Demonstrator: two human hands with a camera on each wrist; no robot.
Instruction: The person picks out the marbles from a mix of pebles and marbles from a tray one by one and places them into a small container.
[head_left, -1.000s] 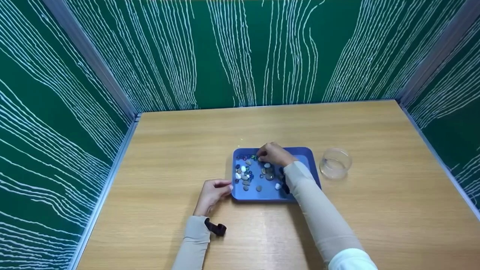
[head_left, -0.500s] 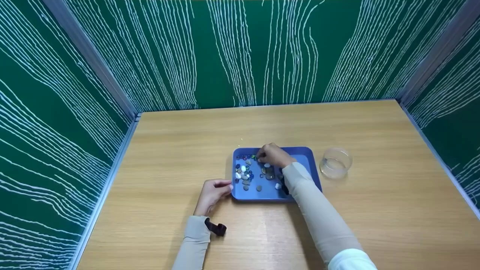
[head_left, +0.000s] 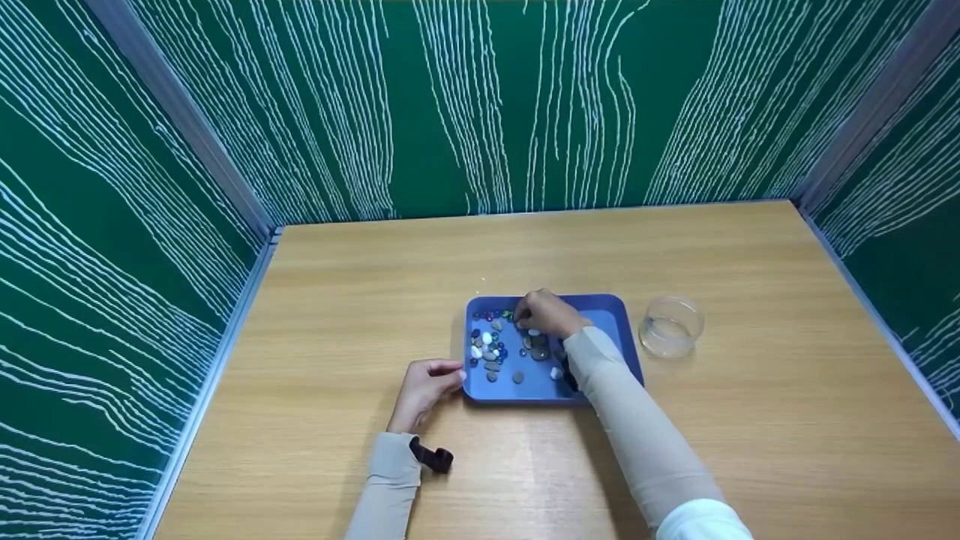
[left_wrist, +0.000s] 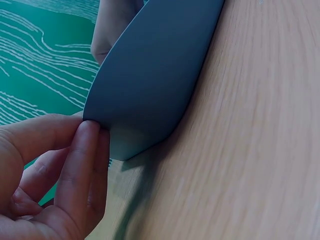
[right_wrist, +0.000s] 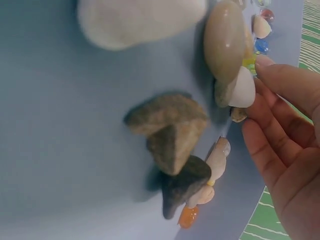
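My left hand pinches the near-left rim of a blue tray; the left wrist view shows thumb and fingers meeting on the tray's edge. Over the back of the tray, my right hand reaches down among marbles and pebbles. In the right wrist view its thumb tip and fingers close in on a yellow-green marble, partly hidden behind a white stone. A row of coloured marbles runs along the tray's back left. Mixed white and brown pebbles lie below them.
A clear round dish stands on the wooden table right of the tray. Larger brown stones sit mid-tray, below the right hand. A dark strap hangs from the left wrist. Green walls with white lines enclose the table.
My right hand has shifted very slightly toward the front of the tray, its fingertips staying by the end of the marble row. The left hand and tray have stayed still.
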